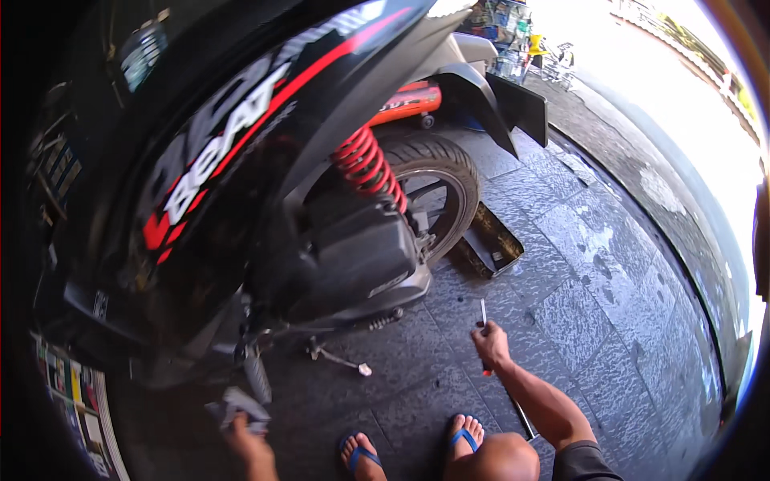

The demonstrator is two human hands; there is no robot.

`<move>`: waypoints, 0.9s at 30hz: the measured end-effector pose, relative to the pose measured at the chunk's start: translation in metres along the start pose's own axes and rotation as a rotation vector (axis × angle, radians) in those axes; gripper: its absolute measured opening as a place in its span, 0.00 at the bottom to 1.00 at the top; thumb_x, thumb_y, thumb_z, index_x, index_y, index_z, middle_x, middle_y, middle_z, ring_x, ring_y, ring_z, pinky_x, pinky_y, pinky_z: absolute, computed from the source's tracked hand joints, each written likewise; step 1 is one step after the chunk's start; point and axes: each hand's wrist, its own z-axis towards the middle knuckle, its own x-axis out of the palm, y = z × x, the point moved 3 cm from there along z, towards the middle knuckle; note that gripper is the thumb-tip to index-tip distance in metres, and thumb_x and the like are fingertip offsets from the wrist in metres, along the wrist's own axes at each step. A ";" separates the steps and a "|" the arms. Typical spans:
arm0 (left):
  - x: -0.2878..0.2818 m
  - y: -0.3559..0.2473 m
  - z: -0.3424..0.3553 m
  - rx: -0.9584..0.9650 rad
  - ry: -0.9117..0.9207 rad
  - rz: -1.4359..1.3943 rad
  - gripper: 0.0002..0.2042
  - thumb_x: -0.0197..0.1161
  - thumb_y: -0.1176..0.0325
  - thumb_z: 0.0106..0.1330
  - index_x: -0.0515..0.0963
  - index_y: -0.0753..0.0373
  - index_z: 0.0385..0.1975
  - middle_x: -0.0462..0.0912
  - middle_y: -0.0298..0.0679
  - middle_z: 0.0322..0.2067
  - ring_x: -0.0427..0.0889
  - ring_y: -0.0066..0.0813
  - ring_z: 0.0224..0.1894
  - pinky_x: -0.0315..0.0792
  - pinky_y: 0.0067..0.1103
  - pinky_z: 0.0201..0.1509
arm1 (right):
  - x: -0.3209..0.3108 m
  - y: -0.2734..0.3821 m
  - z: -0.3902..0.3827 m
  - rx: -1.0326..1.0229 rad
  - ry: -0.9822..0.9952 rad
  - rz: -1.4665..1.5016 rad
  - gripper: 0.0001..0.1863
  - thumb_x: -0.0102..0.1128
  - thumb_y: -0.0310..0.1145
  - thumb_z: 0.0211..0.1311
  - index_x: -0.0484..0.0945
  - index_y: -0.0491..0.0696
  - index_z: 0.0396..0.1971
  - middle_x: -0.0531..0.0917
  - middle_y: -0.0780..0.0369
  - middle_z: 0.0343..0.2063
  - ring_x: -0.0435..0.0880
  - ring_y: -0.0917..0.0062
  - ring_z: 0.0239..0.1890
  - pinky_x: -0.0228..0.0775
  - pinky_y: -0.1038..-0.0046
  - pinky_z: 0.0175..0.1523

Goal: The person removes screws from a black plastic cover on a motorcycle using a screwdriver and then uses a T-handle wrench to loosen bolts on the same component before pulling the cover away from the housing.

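My right hand [492,346] is closed around a screwdriver [484,311]. Its bright shaft points away from me, and a bit of red handle shows below the fist. At the lower left, my left hand [247,442] grips a crumpled-looking grey piece [247,406]; whether it is cloth or plastic I cannot tell. That hand is just below the folding footrest [257,375] of a black and red scooter [321,256], which fills the left and middle of the view. Neither hand touches the scooter. Its red shock spring [370,164] stands over the rear wheel [457,192].
A dark rectangular tray [493,240] lies on the tiled floor [577,321] beside the rear wheel. The side stand [341,361] sticks out toward me. Under my right forearm is a metal rod [523,418]. A shelf [84,409] with coloured packages stands at lower left.
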 end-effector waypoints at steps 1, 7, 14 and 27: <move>-0.037 -0.016 0.054 0.096 -0.177 0.119 0.19 0.62 0.66 0.57 0.74 0.63 0.48 0.79 0.38 0.35 0.74 0.21 0.20 0.60 0.15 0.11 | -0.003 0.007 0.022 0.007 -0.080 -0.049 0.18 0.63 0.40 0.55 0.78 0.45 0.42 0.83 0.53 0.26 0.84 0.60 0.31 0.74 0.62 0.38; -0.031 -0.110 0.225 0.680 -0.262 0.783 0.28 0.60 0.66 0.63 0.63 0.72 0.61 0.70 0.56 0.57 0.67 0.47 0.62 0.59 0.31 0.65 | -0.012 0.015 0.145 -0.046 -0.180 -0.408 0.19 0.60 0.37 0.55 0.73 0.49 0.47 0.79 0.50 0.43 0.80 0.52 0.45 0.72 0.54 0.49; -0.022 -0.124 0.268 0.500 -0.381 0.859 0.34 0.60 0.61 0.61 0.58 0.73 0.63 0.63 0.58 0.62 0.62 0.51 0.66 0.57 0.33 0.68 | 0.004 0.006 0.184 -0.150 -0.135 -0.674 0.07 0.51 0.30 0.59 0.76 0.46 0.33 0.79 0.52 0.36 0.82 0.52 0.38 0.75 0.54 0.42; -0.007 -0.122 0.241 0.578 -0.490 0.560 0.33 0.55 0.56 0.63 0.60 0.76 0.61 0.62 0.60 0.61 0.62 0.54 0.64 0.57 0.37 0.67 | 0.123 0.041 0.002 -0.147 0.328 -0.741 0.14 0.61 0.42 0.51 0.85 0.46 0.29 0.86 0.56 0.29 0.87 0.63 0.34 0.80 0.63 0.39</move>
